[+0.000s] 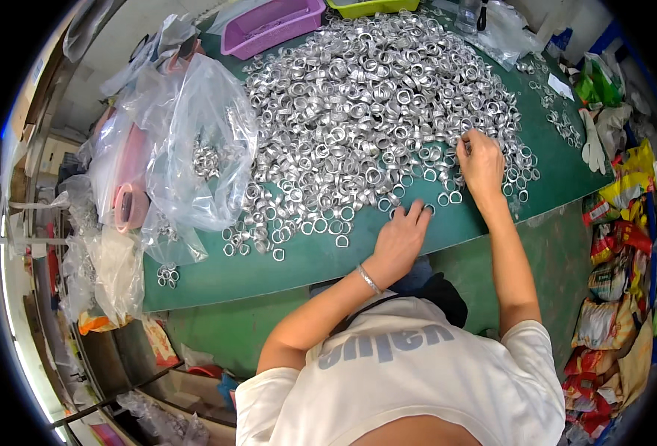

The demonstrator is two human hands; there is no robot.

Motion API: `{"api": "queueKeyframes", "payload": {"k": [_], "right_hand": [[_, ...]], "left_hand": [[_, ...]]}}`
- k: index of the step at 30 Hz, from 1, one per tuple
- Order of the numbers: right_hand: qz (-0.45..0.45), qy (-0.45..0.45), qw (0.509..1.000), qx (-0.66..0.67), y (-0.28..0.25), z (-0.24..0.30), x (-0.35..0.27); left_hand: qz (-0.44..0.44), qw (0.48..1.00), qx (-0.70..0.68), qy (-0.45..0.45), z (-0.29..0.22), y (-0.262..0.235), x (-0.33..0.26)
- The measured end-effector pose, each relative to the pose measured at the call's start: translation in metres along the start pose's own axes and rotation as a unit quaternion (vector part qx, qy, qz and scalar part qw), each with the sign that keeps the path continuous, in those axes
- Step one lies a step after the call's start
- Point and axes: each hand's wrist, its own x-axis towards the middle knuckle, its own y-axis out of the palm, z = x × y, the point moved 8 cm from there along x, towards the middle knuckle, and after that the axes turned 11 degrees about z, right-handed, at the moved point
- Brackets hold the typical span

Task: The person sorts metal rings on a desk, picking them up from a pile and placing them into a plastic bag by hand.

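A large heap of silver metal rings [358,97] covers the middle of the green table [284,275], with loose rings scattered along its near edge. At that near edge is my left hand [401,241], palm down, its fingers stretched out and slightly apart. Its fingertips touch or nearly touch a loose ring [429,209] lying on the table. Farther right, my right hand [483,165] is at the heap's right side with thumb and fingers curled into a pinch. Whatever lies between those fingertips is too small and hidden to make out.
Clear plastic bags [202,156], one with rings inside, lie on the left. A purple basket [272,28] and a yellow-green basket [373,7] stand behind the heap. White gloves [592,141] lie at the right edge. Colourful packages [618,245] are piled beyond it.
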Motion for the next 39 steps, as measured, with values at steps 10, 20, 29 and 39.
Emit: {"api": "queueKeyframes", "payload": {"k": [10,20,29,39], "right_hand": [[0.221,0.015,0.925,0.308,0.009,0.022,-0.045],[0.185,0.067,0.908,0.369,0.018,0.027,-0.077],[0.182,-0.018,0.875,0.448,0.015,0.076,-0.072],[0.181,-0.036,0.88,0.437,0.007,0.109,-0.074]], "left_hand": [[-0.018,0.999,-0.044,-0.001,0.005,0.005,-0.001],[-0.111,0.91,-0.396,-0.056,0.038,0.002,-0.011],[0.054,0.297,-0.948,-0.102,0.036,0.051,-0.018],[-0.006,0.352,-0.929,-0.112,0.041,0.042,-0.024]]}}
